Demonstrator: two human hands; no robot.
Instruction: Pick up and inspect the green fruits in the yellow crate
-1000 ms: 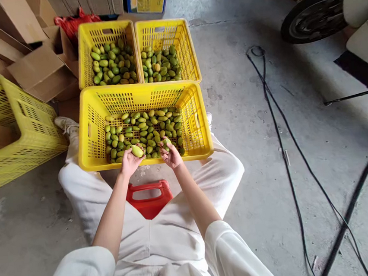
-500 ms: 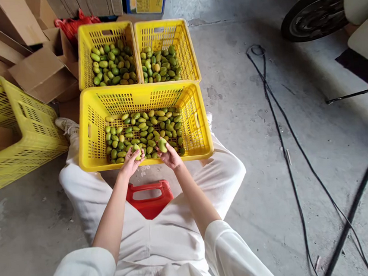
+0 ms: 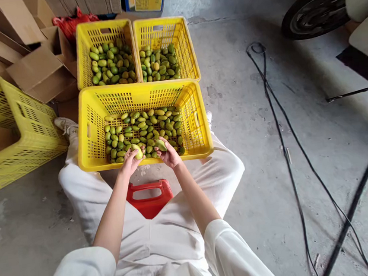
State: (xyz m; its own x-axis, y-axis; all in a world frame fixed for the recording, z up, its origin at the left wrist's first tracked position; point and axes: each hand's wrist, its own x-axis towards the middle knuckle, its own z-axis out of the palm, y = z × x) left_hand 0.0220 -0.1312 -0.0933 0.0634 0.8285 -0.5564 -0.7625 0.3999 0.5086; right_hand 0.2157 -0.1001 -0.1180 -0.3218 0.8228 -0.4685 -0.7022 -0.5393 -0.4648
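My left hand is closed around a pale yellow-green mango. A greener mango sits in the fingers of my right hand, its side turned up. Both hands are held over the front rim of a large yellow crate, a short gap between them. Many small green and yellowish mangoes cover much of the crate's slotted floor.
Behind stand two smaller yellow crates holding more mangoes. To the left are a yellow crate and cardboard boxes. A red plastic stool or container lies between my legs. Black cables cross the floor, right.
Both mangoes have turned in my fingers: the left one shows a paler yellow side, the right one lies more lengthwise. My hands have stayed in nearly the same place.
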